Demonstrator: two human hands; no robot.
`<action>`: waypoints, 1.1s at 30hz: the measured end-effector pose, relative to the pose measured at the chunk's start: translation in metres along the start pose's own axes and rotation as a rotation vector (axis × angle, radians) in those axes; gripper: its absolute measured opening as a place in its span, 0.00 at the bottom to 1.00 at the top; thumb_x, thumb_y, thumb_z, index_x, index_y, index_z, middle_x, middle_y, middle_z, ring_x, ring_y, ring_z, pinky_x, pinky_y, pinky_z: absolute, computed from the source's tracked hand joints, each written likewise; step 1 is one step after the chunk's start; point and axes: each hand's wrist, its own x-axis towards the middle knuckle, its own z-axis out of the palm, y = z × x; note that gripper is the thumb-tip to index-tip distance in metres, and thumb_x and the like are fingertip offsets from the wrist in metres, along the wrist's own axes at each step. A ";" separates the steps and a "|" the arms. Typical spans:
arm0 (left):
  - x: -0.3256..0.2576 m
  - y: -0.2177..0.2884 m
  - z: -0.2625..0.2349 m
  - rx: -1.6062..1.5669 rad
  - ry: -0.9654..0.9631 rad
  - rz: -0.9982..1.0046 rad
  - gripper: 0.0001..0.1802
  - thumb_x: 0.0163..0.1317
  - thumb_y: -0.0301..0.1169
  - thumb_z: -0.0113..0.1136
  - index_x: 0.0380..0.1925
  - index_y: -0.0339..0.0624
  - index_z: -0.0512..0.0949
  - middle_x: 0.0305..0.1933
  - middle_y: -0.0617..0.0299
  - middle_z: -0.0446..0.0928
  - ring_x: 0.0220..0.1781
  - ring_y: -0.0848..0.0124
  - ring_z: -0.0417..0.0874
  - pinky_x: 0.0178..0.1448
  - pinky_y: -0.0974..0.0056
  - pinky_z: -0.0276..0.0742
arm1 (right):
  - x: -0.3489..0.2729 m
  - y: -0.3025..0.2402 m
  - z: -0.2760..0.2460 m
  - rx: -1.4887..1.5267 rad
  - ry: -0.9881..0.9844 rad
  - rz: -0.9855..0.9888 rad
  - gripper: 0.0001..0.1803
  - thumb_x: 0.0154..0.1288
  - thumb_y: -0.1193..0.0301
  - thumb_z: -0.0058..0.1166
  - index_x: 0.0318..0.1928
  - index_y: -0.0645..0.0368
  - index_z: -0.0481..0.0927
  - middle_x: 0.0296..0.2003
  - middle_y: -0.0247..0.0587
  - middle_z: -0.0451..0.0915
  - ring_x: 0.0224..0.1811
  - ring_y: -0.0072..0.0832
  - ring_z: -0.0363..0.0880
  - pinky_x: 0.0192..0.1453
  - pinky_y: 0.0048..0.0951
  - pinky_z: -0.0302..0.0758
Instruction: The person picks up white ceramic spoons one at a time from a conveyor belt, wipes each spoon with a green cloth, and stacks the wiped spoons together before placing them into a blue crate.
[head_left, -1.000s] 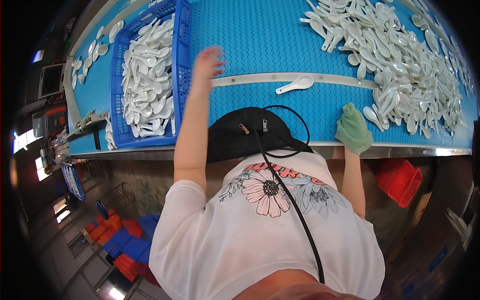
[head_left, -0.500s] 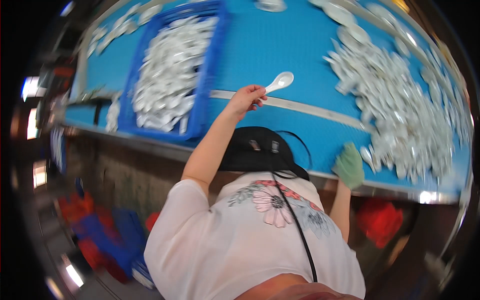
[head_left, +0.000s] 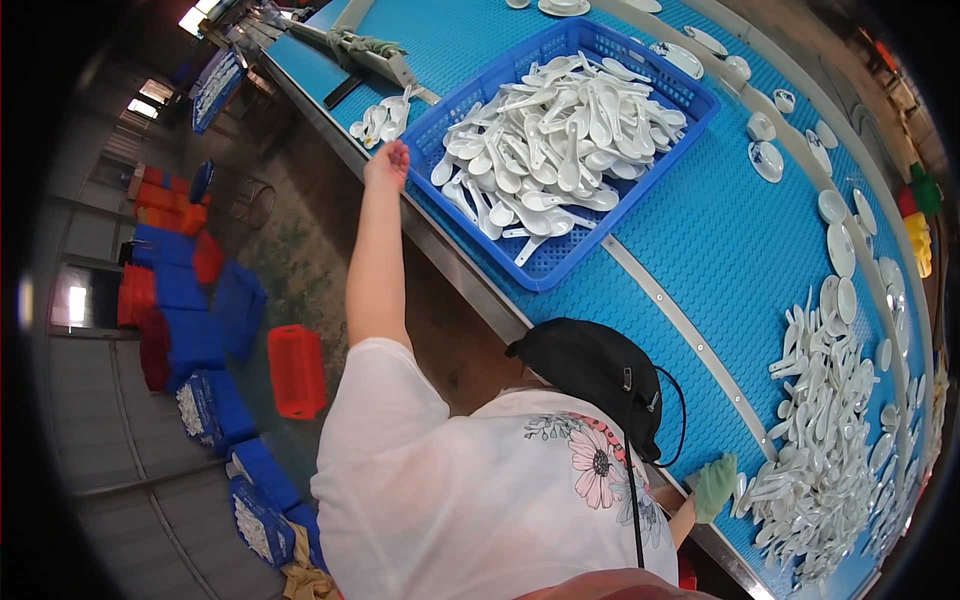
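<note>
Right, nearest the camera is the person's white floral-print T-shirt (head_left: 480, 500) with a black crossbody pouch (head_left: 595, 375) slung across the chest, zip side up, presumably to keep it off the work surface. Down at the lower right, the right hand (head_left: 715, 487), in a pale green glove, rests at the near edge of the blue perforated conveyor belt (head_left: 720, 240), just touching the loose heap of white ceramic soup spoons (head_left: 825, 440) that spreads along the belt's right side; the gloved fingers look lightly curled, though I cannot tell whether they pinch a spoon or merely lie against the pile. A thin grey metal guide strip (head_left: 680, 325) runs across the belt between that heap and the next stop, seemingly to hold the loose pieces in their lane. Moving farther and to the left, the bare left hand (head_left: 388, 162) is stretched out at the end of a straight arm, fingers loosely bent and together, holding nothing, hovering over the belt's edge just beside the near-left corner of the blue plastic lattice crate (head_left: 545, 265). That crate sits square on the belt and is heaped with more white spoons (head_left: 555, 135), lying every which way as if dropped in rather than stacked. Just beyond the left hand a small cluster of white spoons (head_left: 385, 118) lies loose on the belt outside the crate. Farthest off, small white ceramic dishes (head_left: 835, 240) are strung in a curved line along the belt's far side.
</note>
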 end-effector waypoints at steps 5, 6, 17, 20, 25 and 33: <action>0.005 0.015 0.051 0.032 0.068 -0.007 0.29 0.51 0.39 0.61 0.49 0.35 0.63 0.44 0.52 0.71 0.33 0.64 0.78 0.30 0.68 0.76 | -0.012 0.013 0.006 0.048 0.003 0.288 0.15 0.50 0.79 0.56 0.41 0.68 0.76 0.28 0.41 0.79 0.30 0.28 0.78 0.41 0.24 0.76; -0.005 0.008 0.063 0.030 0.066 -0.009 0.29 0.51 0.39 0.61 0.49 0.35 0.63 0.44 0.52 0.71 0.33 0.64 0.78 0.30 0.68 0.76 | -0.017 0.017 0.009 0.070 0.026 0.366 0.17 0.50 0.79 0.56 0.43 0.67 0.75 0.30 0.42 0.80 0.31 0.28 0.78 0.42 0.23 0.75; -0.234 -0.175 0.231 0.817 -1.087 0.600 0.13 0.51 0.33 0.59 0.36 0.41 0.76 0.32 0.62 0.77 0.28 0.76 0.75 0.35 0.70 0.71 | -0.043 0.075 0.007 0.207 -0.153 0.292 0.20 0.54 0.79 0.49 0.50 0.68 0.70 0.48 0.43 0.73 0.42 0.23 0.73 0.40 0.17 0.72; -0.301 -0.240 0.269 0.910 -1.405 0.547 0.15 0.50 0.35 0.60 0.37 0.41 0.76 0.34 0.61 0.78 0.27 0.74 0.75 0.34 0.68 0.72 | -0.027 0.042 0.001 0.499 -0.005 0.513 0.20 0.53 0.81 0.46 0.49 0.68 0.70 0.45 0.45 0.75 0.42 0.27 0.75 0.47 0.23 0.72; -0.388 -0.343 0.319 0.982 -1.706 0.350 0.16 0.51 0.33 0.61 0.39 0.38 0.76 0.37 0.62 0.77 0.30 0.77 0.74 0.36 0.71 0.71 | -0.004 0.037 -0.005 -0.047 0.029 0.122 0.21 0.41 0.78 0.57 0.42 0.63 0.77 0.41 0.44 0.77 0.37 0.30 0.78 0.37 0.24 0.75; -0.478 -0.516 0.402 1.350 -1.539 0.670 0.29 0.49 0.50 0.58 0.46 0.40 0.72 0.46 0.53 0.74 0.47 0.60 0.75 0.48 0.61 0.71 | 0.022 0.027 -0.028 0.239 -0.129 0.287 0.13 0.36 0.80 0.54 0.28 0.60 0.71 0.26 0.43 0.70 0.25 0.38 0.70 0.29 0.32 0.68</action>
